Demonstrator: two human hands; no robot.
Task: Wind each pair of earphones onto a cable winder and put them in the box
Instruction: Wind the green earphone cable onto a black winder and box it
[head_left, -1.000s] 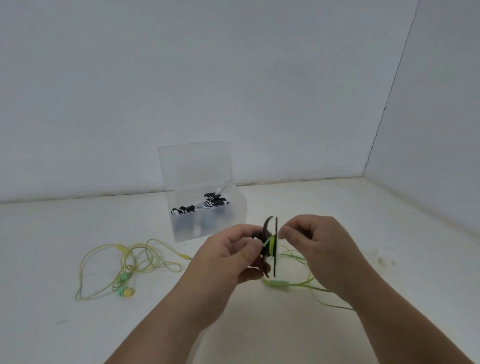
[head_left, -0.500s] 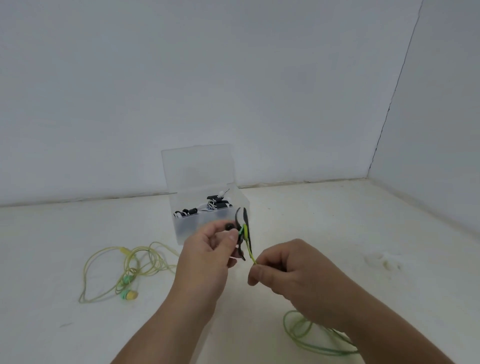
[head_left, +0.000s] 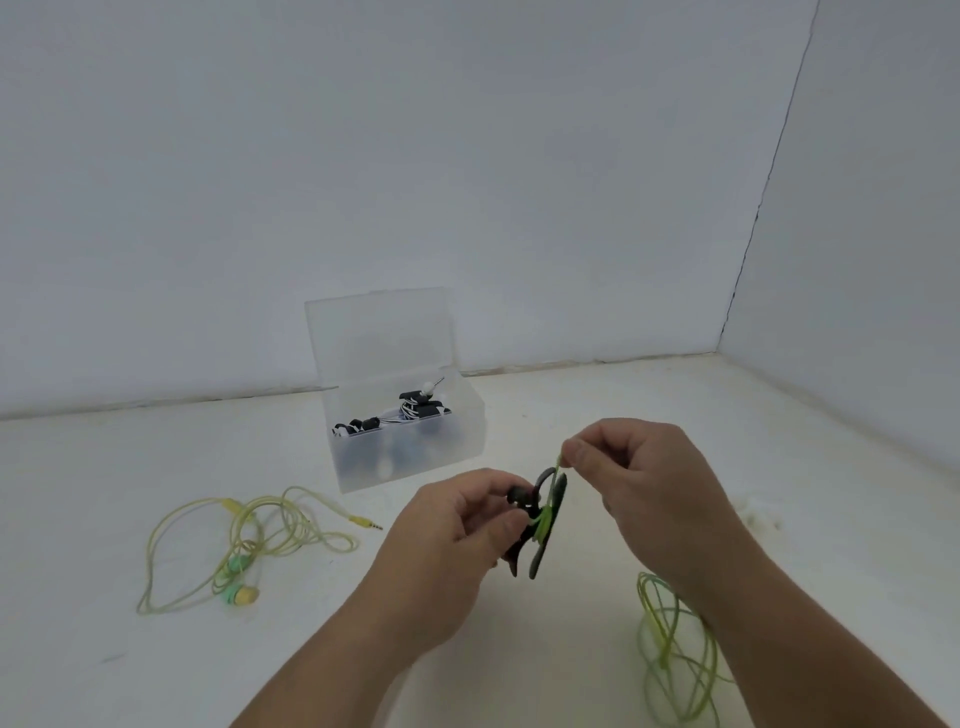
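Nearest, loose loops of the green earphone cable (head_left: 663, 652) lie on the white surface (head_left: 545, 654), beside the right wrist. The left hand (head_left: 457, 525) grips the dark cable winder (head_left: 545, 535), and the right hand (head_left: 639, 478) pinches the cable just above it. Farther to the left lie yellow earphones (head_left: 249, 540), unwound. Behind them the open box (head_left: 415, 457) holds wound pairs.

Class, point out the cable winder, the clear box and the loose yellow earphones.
cable winder (head_left: 540, 558): head view, lower end of its dark disc.
box (head_left: 410, 460): head view, front wall.
yellow earphones (head_left: 244, 595): head view, nearer earbud.
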